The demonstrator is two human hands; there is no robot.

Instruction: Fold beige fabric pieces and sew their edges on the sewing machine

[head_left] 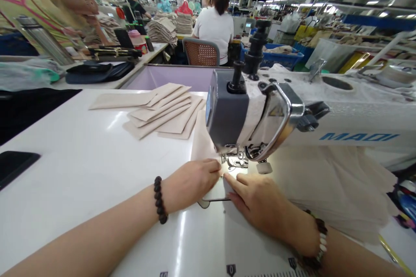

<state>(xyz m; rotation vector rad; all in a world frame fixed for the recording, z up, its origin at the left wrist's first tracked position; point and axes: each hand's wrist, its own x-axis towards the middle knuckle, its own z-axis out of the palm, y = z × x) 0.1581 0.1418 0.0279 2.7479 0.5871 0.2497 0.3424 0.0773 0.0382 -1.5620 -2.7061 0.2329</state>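
A sewing machine stands before me, its presser foot and needle area lit from below the head. My left hand pinches the near end of a beige fabric piece, just left of the presser foot. That fabric runs back along the left side of the machine head. My right hand rests to the right, its index finger stretched out to the fabric's edge beside the left fingertips, its thumb apart below. The fingertips of both hands nearly meet in front of the metal needle plate.
Folded beige pieces lie fanned out on the white table. More beige fabric is heaped under the machine arm at right. A dark phone lies at the left edge. A person in white sits ahead.
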